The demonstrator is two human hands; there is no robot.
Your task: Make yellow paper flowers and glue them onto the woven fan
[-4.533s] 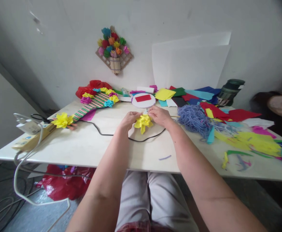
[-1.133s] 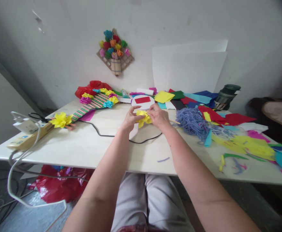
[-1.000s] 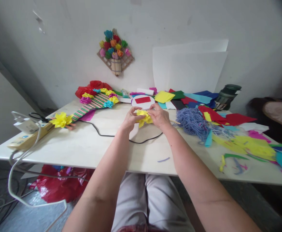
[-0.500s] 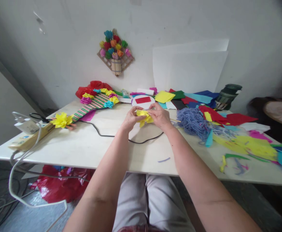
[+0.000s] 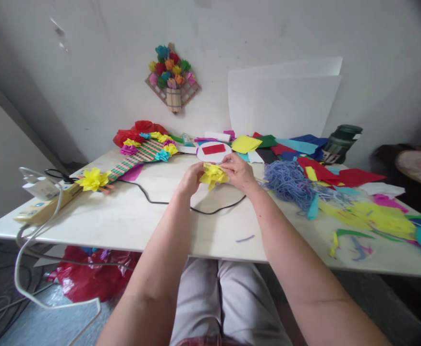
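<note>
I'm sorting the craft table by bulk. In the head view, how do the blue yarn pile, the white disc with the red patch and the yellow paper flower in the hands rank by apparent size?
1. Blue yarn pile, clearly largest.
2. White disc.
3. Yellow paper flower, partly hidden by the hands, so its rank below the disc is unsure.

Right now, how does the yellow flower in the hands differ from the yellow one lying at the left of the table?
The held flower is pinched between the left hand and right hand above the table; the left flower lies untouched. The held flower looks bunched and crumpled; the left flower is spread open with pointed petals. The left flower sits at the end of a striped craft piece; the held one is loose. Both are bright yellow paper.
</note>
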